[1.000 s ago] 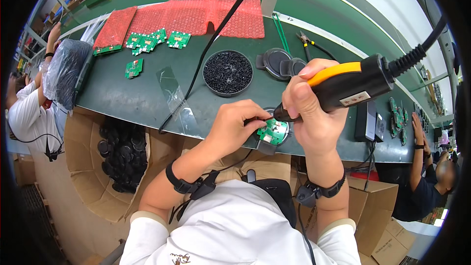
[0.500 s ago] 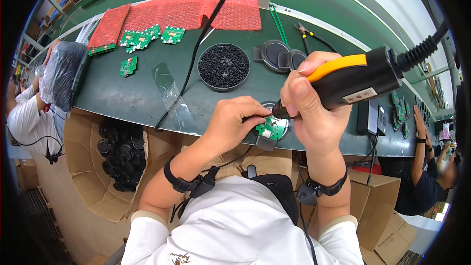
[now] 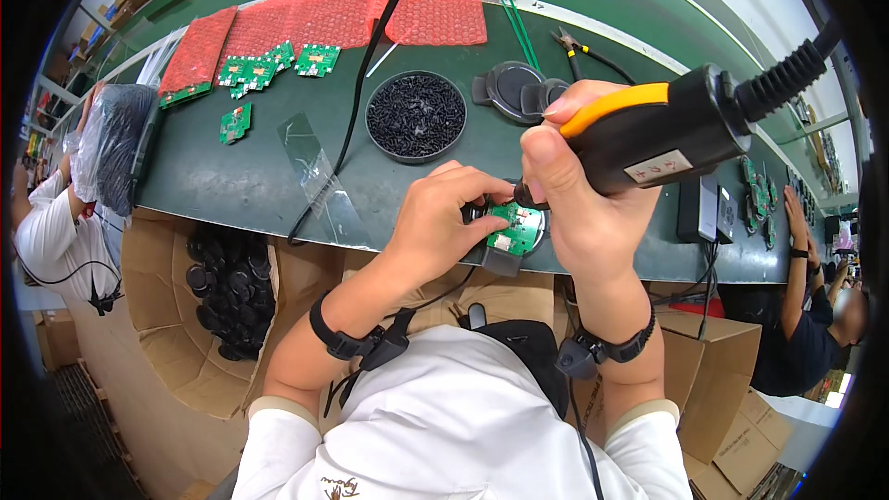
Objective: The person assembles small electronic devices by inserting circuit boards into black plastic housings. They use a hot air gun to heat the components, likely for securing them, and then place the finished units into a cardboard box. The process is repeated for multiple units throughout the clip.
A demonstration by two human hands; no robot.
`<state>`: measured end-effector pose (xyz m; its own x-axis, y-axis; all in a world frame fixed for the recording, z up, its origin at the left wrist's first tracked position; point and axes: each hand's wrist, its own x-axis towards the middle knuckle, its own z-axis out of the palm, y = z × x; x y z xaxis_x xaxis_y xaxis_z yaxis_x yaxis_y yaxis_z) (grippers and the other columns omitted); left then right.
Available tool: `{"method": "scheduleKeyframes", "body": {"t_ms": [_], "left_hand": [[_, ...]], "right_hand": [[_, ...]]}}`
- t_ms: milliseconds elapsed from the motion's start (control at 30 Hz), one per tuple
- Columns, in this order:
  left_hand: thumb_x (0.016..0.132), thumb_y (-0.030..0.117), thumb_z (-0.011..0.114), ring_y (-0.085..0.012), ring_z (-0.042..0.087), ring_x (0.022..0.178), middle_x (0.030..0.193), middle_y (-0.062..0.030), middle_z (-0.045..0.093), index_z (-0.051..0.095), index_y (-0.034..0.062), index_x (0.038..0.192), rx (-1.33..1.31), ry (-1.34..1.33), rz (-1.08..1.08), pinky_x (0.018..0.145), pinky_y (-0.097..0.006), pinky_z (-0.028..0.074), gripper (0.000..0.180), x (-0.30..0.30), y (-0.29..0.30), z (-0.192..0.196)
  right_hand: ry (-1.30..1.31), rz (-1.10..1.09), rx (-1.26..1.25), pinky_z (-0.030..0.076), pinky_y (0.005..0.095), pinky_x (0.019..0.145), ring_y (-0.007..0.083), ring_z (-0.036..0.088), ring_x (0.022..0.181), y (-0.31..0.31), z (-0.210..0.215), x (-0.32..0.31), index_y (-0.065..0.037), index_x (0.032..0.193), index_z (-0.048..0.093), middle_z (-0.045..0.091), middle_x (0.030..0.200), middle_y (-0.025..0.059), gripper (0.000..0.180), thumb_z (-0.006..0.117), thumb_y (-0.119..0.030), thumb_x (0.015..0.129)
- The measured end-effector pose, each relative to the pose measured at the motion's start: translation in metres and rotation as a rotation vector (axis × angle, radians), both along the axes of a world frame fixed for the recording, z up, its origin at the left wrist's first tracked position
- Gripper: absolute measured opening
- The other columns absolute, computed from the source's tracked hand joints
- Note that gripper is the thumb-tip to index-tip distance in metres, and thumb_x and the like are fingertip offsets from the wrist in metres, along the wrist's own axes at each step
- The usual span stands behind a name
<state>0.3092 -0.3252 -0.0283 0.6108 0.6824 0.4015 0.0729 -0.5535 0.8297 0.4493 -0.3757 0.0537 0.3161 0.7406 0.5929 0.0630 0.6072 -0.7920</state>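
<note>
My right hand [image 3: 588,199] is wrapped round a black electric screwdriver [image 3: 708,120] with an orange lever. Its tip points down and left at a green circuit board [image 3: 520,231], which sits in a round black housing [image 3: 501,264] at the bench's near edge. My left hand [image 3: 435,222] grips the board from the left, the thumb on its face and the index finger beside the screwdriver tip. Whether a screw is at the tip, I cannot see. Beyond my left hand stands a round dish [image 3: 414,158] full of small black screw-like pieces [image 3: 417,116].
Loose green boards [image 3: 318,59] lie near red bubble wrap [image 3: 296,18]. Black round housings [image 3: 510,86] and pliers [image 3: 571,57] rest at the back. A black cable [image 3: 356,111] crosses ahead. Below left, a carton [image 3: 157,315] holds black round parts. Other people work at both sides.
My left thumb and index finger, pinched together at the screwdriver tip before, have parted, with the thumb now on the board. The screwdriver has shifted slightly left. The view has tilted a little.
</note>
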Motion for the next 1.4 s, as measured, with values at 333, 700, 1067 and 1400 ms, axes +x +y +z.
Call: {"method": "scheduleKeyframes", "body": {"t_ms": [333, 700, 1067, 1400], "left_hand": [[0.073, 0.003, 0.084, -0.0255, 0.068, 0.083, 0.093, -0.0087, 0.072, 0.074, 0.0039, 0.105, -0.078, 0.133, -0.035, 0.075, -0.037, 0.055, 0.034, -0.002, 0.0, 0.007], [0.072, 0.004, 0.085, -0.0248, 0.069, 0.082, 0.097, -0.0081, 0.071, 0.073, 0.005, 0.108, -0.093, 0.146, -0.025, 0.074, -0.037, 0.055, 0.038, -0.003, -0.001, 0.006], [0.07, 0.005, 0.087, -0.0254, 0.068, 0.082, 0.099, -0.0069, 0.07, 0.071, 0.007, 0.108, -0.039, 0.095, 0.018, 0.073, -0.038, 0.054, 0.041, 0.0, -0.004, 0.001], [0.071, 0.008, 0.087, -0.0255, 0.068, 0.083, 0.094, -0.0076, 0.065, 0.07, 0.0068, 0.106, -0.007, 0.088, 0.031, 0.073, -0.039, 0.053, 0.039, 0.0, -0.004, -0.003]], "right_hand": [[-0.026, -0.012, -0.025, 0.043, 0.025, 0.051, 0.0104, 0.055, 0.059, 0.003, -0.006, 0.001, -0.001, 0.111, 0.058, 0.059, 0.094, 0.0058, 0.026, 0.075, 0.001, 0.092], [-0.034, -0.015, -0.061, 0.041, 0.023, 0.051, 0.0091, 0.055, 0.06, 0.004, -0.006, -0.002, -0.002, 0.11, 0.058, 0.06, 0.093, 0.0051, 0.026, 0.077, 0.0, 0.091], [-0.157, -0.001, -0.065, 0.046, 0.0227, 0.058, 0.0092, 0.056, 0.067, 0.003, -0.01, -0.001, -0.004, 0.103, 0.053, 0.058, 0.086, 0.0041, 0.029, 0.079, -0.001, 0.089], [-0.108, -0.023, -0.17, 0.047, 0.0234, 0.059, 0.0084, 0.056, 0.068, -0.005, -0.01, -0.008, -0.004, 0.101, 0.054, 0.058, 0.083, 0.0028, 0.03, 0.081, -0.003, 0.088]]}}
